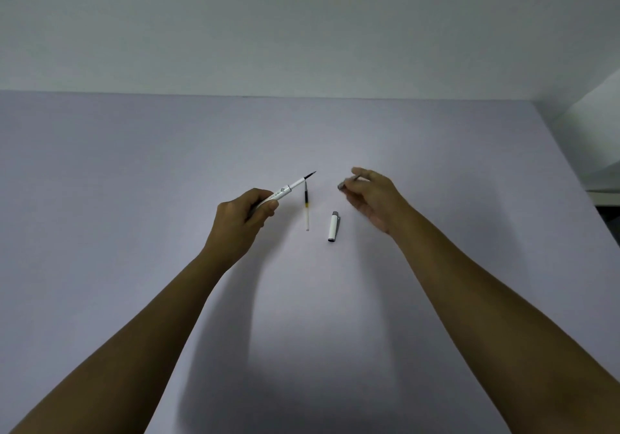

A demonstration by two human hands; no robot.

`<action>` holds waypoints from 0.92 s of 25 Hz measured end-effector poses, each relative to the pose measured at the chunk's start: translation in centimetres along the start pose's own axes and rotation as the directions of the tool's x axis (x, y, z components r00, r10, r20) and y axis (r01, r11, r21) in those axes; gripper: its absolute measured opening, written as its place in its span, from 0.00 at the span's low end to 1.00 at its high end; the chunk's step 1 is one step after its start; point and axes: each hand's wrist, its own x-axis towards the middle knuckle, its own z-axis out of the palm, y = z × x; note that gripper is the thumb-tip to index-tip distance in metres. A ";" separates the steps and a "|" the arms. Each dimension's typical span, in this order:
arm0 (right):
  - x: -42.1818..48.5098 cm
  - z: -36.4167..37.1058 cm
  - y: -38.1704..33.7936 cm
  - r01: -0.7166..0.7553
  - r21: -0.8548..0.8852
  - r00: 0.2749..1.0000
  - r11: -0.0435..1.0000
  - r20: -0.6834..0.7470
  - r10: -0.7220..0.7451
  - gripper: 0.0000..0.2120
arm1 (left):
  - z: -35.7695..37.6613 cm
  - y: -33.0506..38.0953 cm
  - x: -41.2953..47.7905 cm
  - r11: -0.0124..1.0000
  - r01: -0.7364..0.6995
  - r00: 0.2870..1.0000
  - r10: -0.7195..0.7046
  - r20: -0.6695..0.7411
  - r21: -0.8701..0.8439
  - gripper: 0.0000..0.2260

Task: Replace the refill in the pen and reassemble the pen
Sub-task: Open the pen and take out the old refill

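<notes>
My left hand (246, 215) grips a white pen barrel (288, 188) that points up and to the right, with a dark refill tip (310, 175) sticking out of its far end. A loose refill (306, 210), dark at the top and pale lower down, lies on the table just right of that hand. To its right the white pen cap (333, 227) with a grey clip lies flat. My right hand (372, 195) hovers beyond the cap and pinches a small grey pen part (343, 185) between thumb and fingers; most of that part is hidden.
The work surface is a pale lilac table (167, 165) that runs up to a plain wall (302, 31). At the far right, a white object (604, 182) sits at the table's edge.
</notes>
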 end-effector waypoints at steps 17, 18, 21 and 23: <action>0.9 -1.0 7.1 -0.041 -0.722 0.964 0.690 -0.210 -0.163 0.16 | 0.4 0.0 0.5 0.998 0.043 0.998 -0.045 -0.041 -0.050 0.03; 0.9 -1.1 7.1 -0.048 -0.718 0.967 0.694 -0.206 -0.147 0.17 | 0.3 -0.1 0.5 0.998 0.041 0.998 -0.043 -0.042 -0.051 0.03; 0.5 -1.0 6.8 -0.048 -0.712 0.957 0.700 -0.234 -0.172 0.15 | 0.3 0.0 0.4 0.997 0.040 0.998 -0.042 -0.036 -0.059 0.03; 0.1 -0.5 5.6 0.044 -0.687 0.908 0.725 -0.275 -0.316 0.11 | 0.3 0.1 0.5 0.997 0.036 0.999 -0.038 -0.037 -0.062 0.03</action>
